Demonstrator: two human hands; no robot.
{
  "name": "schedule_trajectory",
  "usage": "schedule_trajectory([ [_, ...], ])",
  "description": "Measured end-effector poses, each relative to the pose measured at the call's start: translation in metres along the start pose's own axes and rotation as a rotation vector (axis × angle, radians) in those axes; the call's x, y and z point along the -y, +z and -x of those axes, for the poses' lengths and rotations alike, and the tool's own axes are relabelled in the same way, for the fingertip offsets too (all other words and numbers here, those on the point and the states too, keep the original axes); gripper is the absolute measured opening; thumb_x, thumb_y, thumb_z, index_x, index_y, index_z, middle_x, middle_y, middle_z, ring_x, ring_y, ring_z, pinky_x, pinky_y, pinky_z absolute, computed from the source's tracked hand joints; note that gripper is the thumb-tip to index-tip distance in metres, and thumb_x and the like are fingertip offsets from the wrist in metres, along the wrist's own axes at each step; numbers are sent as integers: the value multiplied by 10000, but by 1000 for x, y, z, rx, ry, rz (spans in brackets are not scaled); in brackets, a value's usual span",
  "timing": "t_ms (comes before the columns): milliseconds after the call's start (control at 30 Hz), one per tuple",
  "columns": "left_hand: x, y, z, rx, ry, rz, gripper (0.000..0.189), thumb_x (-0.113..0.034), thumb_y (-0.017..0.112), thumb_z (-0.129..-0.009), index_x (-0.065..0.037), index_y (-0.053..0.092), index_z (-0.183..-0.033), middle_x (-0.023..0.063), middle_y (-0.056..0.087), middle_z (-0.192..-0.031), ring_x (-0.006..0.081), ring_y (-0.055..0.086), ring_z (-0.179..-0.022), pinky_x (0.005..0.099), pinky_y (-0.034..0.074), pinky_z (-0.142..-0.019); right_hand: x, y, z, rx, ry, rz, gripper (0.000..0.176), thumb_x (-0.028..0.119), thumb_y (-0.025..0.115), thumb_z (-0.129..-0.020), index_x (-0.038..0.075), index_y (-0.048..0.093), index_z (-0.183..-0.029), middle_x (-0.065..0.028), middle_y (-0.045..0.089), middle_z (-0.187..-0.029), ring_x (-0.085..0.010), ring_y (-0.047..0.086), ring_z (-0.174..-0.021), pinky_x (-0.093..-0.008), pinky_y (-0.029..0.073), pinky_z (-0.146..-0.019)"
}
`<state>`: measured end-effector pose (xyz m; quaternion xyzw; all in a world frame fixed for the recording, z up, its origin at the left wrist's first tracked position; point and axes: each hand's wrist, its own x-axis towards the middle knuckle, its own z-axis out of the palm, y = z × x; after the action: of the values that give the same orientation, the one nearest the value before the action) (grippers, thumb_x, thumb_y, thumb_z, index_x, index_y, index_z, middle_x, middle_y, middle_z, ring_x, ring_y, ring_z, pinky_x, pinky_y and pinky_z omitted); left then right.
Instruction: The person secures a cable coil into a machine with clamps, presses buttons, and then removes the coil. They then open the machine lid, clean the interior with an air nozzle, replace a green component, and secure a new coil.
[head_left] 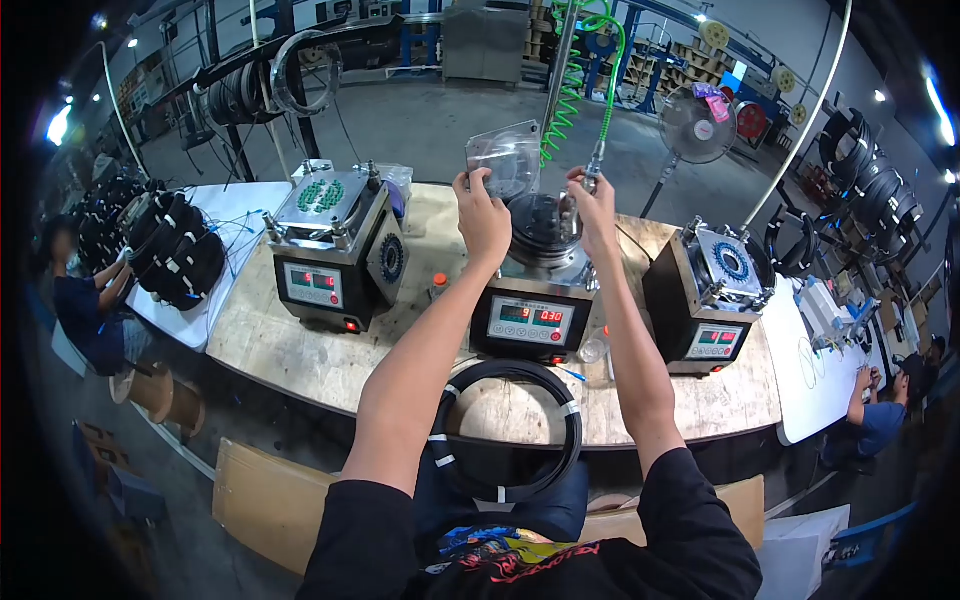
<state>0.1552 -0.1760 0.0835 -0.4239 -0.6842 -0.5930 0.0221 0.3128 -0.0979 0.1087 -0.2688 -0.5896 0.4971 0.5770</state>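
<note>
Your black short-sleeved shirt [690, 530] carries red lettering and a blue-and-yellow print at the chest; your left hand [482, 222] and right hand [596, 205] are bare.

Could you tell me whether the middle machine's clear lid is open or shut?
Open: the left hand holds the clear lid tilted up off the middle machine, while the right hand grips the air nozzle.

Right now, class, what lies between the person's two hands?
In the head view, the machine's dark round top lies between the left hand, holding a clear cover, and the right hand, holding a nozzle.
</note>
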Motion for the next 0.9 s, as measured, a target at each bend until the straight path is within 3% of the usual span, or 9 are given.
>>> schedule_trajectory([
  [67, 2, 3, -2, 0, -34, -14, 450, 32, 583, -905, -109, 540, -1330, 214, 535, -1410, 433, 646, -1153, 526, 539, -921, 22, -2, 6, -14, 17, 46, 123, -5, 600, -897, -3, 648, -1010, 7, 584, -851, -114, 643, -731, -273, 504, -623],
  [200, 5, 6, -1, -57, -21, 9, 484, 24, 569, -913, -97, 525, -1380, 213, 615, -1302, 424, 632, -1172, 524, 516, -943, 46, -5, 10, -11, -91, 78, 163, 21, 595, -912, -8, 633, -1068, 2, 604, -865, -121, 658, -694, -277, 521, -594],
  [267, 8, 6, -1, -70, 31, 57, 503, 27, 565, -911, -92, 519, -1398, 206, 640, -1249, 420, 629, -1169, 522, 504, -952, 80, 11, 28, -26, 14, 76, 190, 47, 601, -931, -17, 626, -1107, -26, 615, -878, -135, 656, -676, -293, 537, -573],
  [400, 2, 1, 4, -92, 33, -16, 525, 38, 574, -893, -112, 501, -1390, 190, 648, -1182, 423, 636, -1115, 548, 489, -917, 78, 27, 28, 17, -93, 61, 252, 30, 600, -915, -34, 621, -1157, -53, 596, -921, -157, 667, -650, -297, 533, -559],
  [467, 3, 1, 5, -87, 37, -6, 532, 39, 582, -890, -115, 493, -1390, 191, 650, -1182, 422, 637, -1116, 549, 492, -900, 77, 30, 29, 47, -51, 106, 286, 15, 611, -903, -38, 614, -1185, -70, 560, -1022, -173, 678, -677, -300, 535, -579],
  [633, 3, 0, 3, -70, -10, 43, 525, 37, 590, -886, -107, 504, -1383, 198, 647, -1198, 428, 636, -1126, 545, 500, -896, 84, 12, 22, -79, -131, 329, 306, -35, 556, -874, -48, 619, -1172, -60, 529, -1021, -171, 669, -677, -312, 553, -583],
  [733, 6, 4, 3, -90, 17, 77, 514, 32, 594, -887, -99, 513, -1378, 208, 648, -1213, 436, 638, -1122, 542, 504, -907, 80, 1, 15, -15, -98, 179, 276, -39, 551, -853, -44, 623, -1120, -57, 542, -907, -173, 693, -654, -313, 560, -553],
  [867, 6, 5, 3, -110, 20, 49, 504, 34, 593, -893, -88, 514, -1376, 217, 653, -1222, 439, 645, -1112, 538, 515, -912, 62, -11, 8, -144, -287, 422, 274, -42, 550, -842, -44, 606, -1110, -77, 566, -889, -199, 698, -626, -334, 528, -521],
  [900, 4, 4, 3, -107, 1, 28, 502, 35, 592, -896, -86, 512, -1377, 218, 655, -1223, 438, 647, -1110, 537, 518, -914, 65, -15, 9, -78, -143, 335, 263, -35, 559, -868, -38, 623, -1123, -69, 555, -951, -155, 638, -714, -328, 576, -618],
])
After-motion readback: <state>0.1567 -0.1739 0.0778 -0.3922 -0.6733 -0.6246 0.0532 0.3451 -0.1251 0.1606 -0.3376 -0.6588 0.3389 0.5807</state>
